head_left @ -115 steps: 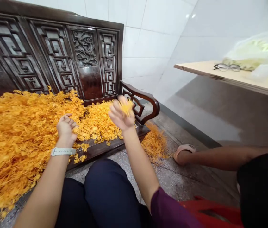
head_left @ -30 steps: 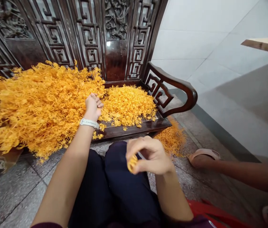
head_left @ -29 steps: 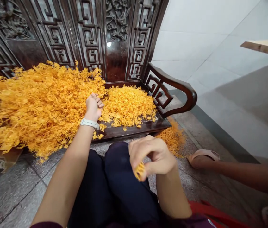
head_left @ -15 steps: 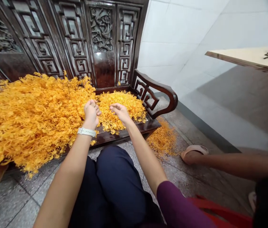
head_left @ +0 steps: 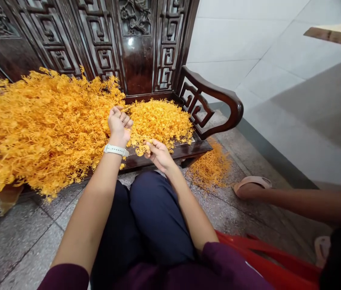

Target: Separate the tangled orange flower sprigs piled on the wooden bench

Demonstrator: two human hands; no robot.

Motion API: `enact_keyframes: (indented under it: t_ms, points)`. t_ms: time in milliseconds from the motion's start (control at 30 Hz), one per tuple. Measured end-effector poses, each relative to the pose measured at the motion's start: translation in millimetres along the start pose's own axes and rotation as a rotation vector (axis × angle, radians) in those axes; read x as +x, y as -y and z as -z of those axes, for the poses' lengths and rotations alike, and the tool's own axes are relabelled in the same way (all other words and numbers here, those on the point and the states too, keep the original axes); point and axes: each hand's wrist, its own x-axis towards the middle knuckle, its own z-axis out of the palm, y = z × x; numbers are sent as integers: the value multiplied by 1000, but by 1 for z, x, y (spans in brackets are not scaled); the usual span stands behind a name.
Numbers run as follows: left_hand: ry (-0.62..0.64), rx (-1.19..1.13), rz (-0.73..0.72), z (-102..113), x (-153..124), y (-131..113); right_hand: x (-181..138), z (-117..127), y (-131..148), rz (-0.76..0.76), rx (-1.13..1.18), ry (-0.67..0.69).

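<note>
My left hand [head_left: 119, 124], with a pale watch strap at the wrist, is closed on a thin yellow stem [head_left: 126, 108] that sticks out past the fingers. Lower and to the right, my right hand [head_left: 160, 156] pinches a small yellow plastic flower sprig [head_left: 141, 150] between thumb and fingers. Behind both hands, a smaller heap of yellow plastic flowers [head_left: 164, 121] lies on the seat of the dark wooden bench [head_left: 173, 151]. A much larger orange-yellow heap of sprigs [head_left: 46, 129] spreads along the bench to the left.
A curved bench armrest [head_left: 218, 94] rises at the right. Thin orange pieces [head_left: 211, 167] lie piled on the floor beside the bench. Another person's leg and sandalled foot [head_left: 253, 188] are at the right, near a red plastic stool [head_left: 249, 249]. A tabletop corner [head_left: 333, 35] juts in above.
My right hand has moved down, and a yellow flower sprig now shows in its fingers. My left hand still grips a stem, turned slightly. The view has tilted downward.
</note>
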Motion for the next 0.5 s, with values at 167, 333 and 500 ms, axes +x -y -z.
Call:
enact_keyframes:
  t_ms: [167, 333, 500]
  points:
    - [-37, -2, 1, 7, 6, -5, -8, -2, 2, 86, -120, 42]
    - [-105, -15, 34, 7, 6, -6, -30, -16, 11, 238, -524, 141]
    - [-81, -19, 29, 1, 4, 1, -56, -31, 29, 448, -811, 136]
